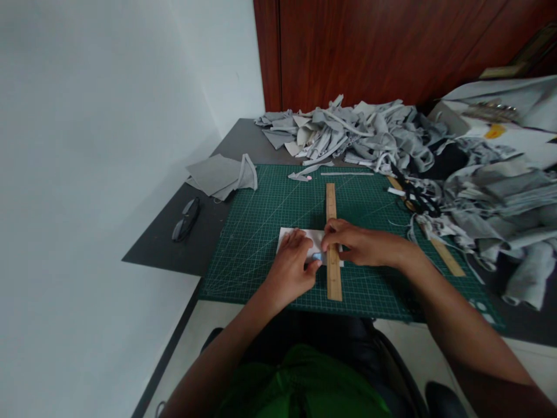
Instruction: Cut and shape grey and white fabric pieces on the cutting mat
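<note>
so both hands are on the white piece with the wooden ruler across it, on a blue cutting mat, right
Not quite: the head view shows a green cutting mat, not blue. The rest holds: the left hand and right hand rest on the white piece, with the wooden ruler across it.

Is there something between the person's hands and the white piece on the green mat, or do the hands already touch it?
Nothing visible is in the way. The left hand lies directly on the white piece. The right hand presses the wooden ruler, which lies across that piece on the green cutting mat.
</note>
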### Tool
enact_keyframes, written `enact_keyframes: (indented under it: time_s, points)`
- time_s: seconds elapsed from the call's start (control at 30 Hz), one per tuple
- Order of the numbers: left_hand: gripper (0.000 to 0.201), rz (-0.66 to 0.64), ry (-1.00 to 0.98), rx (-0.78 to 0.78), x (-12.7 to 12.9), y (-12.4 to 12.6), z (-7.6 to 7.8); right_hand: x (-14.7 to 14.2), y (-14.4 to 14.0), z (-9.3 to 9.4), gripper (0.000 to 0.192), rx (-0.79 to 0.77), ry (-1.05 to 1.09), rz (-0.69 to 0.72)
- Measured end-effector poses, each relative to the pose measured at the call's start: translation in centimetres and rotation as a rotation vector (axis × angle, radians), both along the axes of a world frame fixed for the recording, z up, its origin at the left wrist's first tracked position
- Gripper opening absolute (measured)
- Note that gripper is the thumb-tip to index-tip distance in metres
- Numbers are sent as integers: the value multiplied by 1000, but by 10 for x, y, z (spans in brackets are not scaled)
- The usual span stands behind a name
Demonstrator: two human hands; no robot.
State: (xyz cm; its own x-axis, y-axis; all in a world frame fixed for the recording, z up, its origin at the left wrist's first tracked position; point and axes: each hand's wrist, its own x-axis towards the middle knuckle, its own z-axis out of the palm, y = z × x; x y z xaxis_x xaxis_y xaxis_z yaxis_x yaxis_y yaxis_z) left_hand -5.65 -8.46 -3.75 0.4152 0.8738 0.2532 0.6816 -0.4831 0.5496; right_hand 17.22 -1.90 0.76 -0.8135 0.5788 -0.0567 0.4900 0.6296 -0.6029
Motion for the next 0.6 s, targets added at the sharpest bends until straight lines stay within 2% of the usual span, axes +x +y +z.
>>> enact_keyframes:
  time_s: [0.17, 0.33, 0.47, 0.53, 0.6]
  points:
    - [17, -15, 16, 11, -1, -1, 2, 1, -9, 13, 40, -106, -48, 70]
    - [19, -6, -18, -2, -1, -1, 3, -2, -10, 19, 21, -104, -24, 109]
    - [7, -20, -38, -5, 0, 0, 4, -14, -8, 8, 12, 41, -34, 17]
    - [14, -19, -48, -9, 0, 0, 5, -21, -8, 0, 9, 163, -65, -32]
    - [24, -10, -59, -21, 1, 0, 6, -28, -9, -8, 10, 222, -92, -54]
